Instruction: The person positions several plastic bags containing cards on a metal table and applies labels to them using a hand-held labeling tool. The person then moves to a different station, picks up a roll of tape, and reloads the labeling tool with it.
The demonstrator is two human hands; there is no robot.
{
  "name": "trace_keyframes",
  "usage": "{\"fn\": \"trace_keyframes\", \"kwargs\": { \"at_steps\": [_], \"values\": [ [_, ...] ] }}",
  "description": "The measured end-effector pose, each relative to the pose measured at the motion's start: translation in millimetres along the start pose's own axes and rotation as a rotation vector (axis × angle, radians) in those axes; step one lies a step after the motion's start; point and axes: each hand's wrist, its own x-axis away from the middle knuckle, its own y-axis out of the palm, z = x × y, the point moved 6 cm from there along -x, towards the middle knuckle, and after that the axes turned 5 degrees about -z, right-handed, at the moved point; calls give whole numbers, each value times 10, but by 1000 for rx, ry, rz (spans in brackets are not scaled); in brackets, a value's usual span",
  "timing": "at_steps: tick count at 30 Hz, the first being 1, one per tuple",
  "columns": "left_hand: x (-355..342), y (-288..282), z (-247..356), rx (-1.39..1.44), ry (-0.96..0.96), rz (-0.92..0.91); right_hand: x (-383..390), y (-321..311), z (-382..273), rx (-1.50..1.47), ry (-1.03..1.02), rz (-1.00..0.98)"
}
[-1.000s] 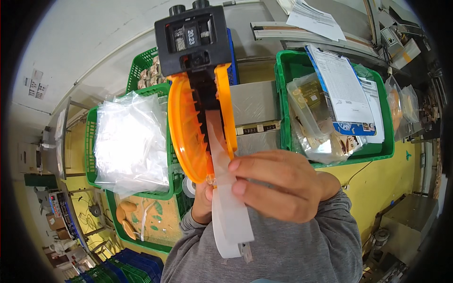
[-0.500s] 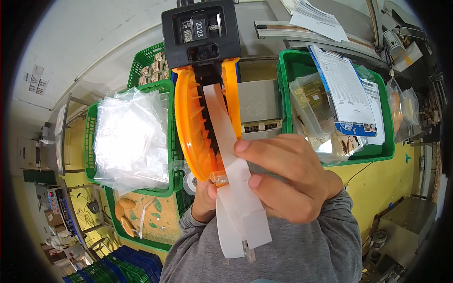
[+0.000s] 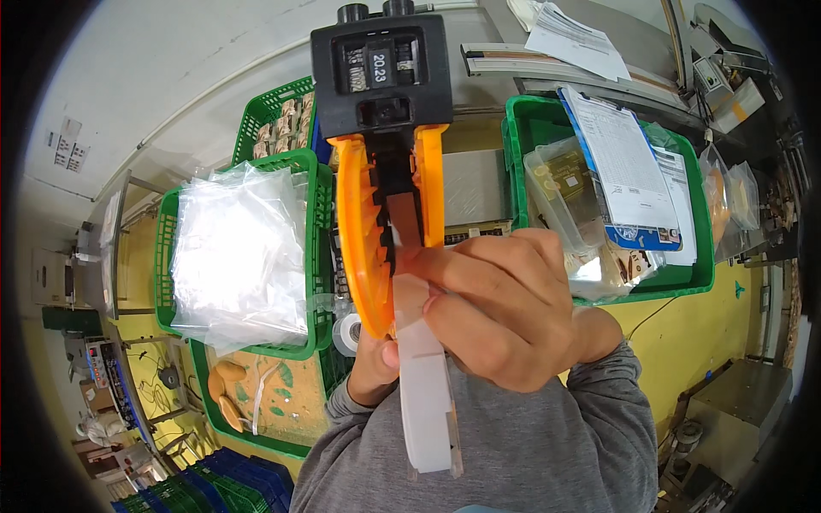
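An orange and black price labelling gun (image 3: pixel 381 77) is held out in front of my chest, its black printing head with number wheels pointing up. My left hand (image 3: pixel 372 366) is closed around its lower part, mostly hidden behind the gun. My right hand (image 3: pixel 505 316) pinches a strip of white label tape (image 3: pixel 412 299) at the gun's orange open side shell (image 3: pixel 363 239). The strip's upper end lies inside the gun, in shadow. Below the fingers, a white label roll (image 3: pixel 426 415) sits edge-on by a clear plastic piece.
A green crate of clear plastic bags (image 3: pixel 239 256) stands left, with a crate of small packs (image 3: pixel 286 124) behind it. At right, a green crate (image 3: pixel 705 231) holds a clipboard (image 3: pixel 616 162) and a plastic tub. A sealing machine (image 3: pixel 470 188) stands behind the gun.
The gun has shifted slightly right and down. My right hand has moved left, fingers now at the gun's opening. The loose strip end no longer hangs over the roll.
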Motion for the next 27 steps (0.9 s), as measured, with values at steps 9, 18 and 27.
{"fn": "trace_keyframes", "kwargs": {
  "at_steps": [9, 18, 27],
  "values": [
    [-76, 15, 124, -161, 185, -18, -96, -78, 52, 49, 78, -132],
    [-125, -1, 48, -208, 136, 10, -99, -56, 11, 175, 69, -71],
    [-203, -41, 53, -293, 184, 0, -171, -25, 24, 275, 102, -167]
  ]
}}
